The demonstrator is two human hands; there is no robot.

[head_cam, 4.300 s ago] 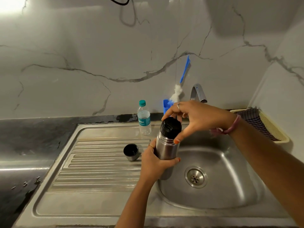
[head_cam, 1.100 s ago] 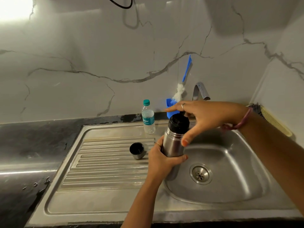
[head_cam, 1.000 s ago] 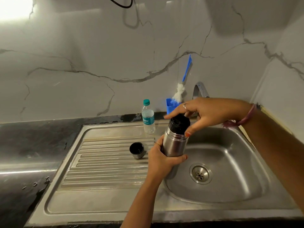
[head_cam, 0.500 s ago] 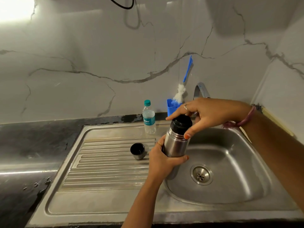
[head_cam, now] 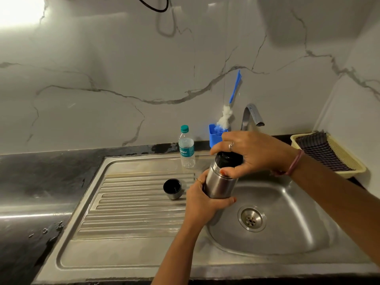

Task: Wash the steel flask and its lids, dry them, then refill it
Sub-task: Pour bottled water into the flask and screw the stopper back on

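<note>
Left hand (head_cam: 202,202) comes up from below, forearm rising from the bottom edge, fingers and thumb wrapped around the steel flask (head_cam: 221,183), a ring on one finger. Right hand (head_cam: 249,154) reaches in from the right, arm stretched across, wrist bent with a pink band on it. Its fingers curl down over the black inner lid (head_cam: 229,159), thumb pressed against the side, a ring on one finger.

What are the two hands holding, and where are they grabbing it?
The left hand grips the steel flask around its body. The right hand grips the flask's black inner lid at the top.
</note>
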